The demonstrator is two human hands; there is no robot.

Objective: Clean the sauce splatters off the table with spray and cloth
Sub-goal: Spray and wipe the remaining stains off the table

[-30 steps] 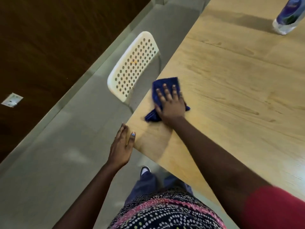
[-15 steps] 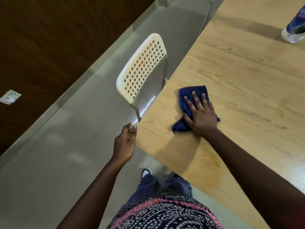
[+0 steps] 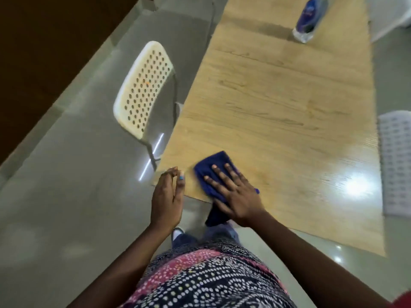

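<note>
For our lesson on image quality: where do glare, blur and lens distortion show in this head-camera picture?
Head view: bright glare on the light wooden table at right; the blue-labelled clear spray bottle looks smeared and slanted; the white perforated plastic chair leans, wide-angle bent; the dark blue cloth stays fairly sharp.

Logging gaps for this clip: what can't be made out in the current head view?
- Spray bottle: top cut off by the upper edge, label blurred.
- Blue cloth: its middle is hidden under the right hand.
- Sauce splatters: none clearly discernible on the table, motion blur.
</note>
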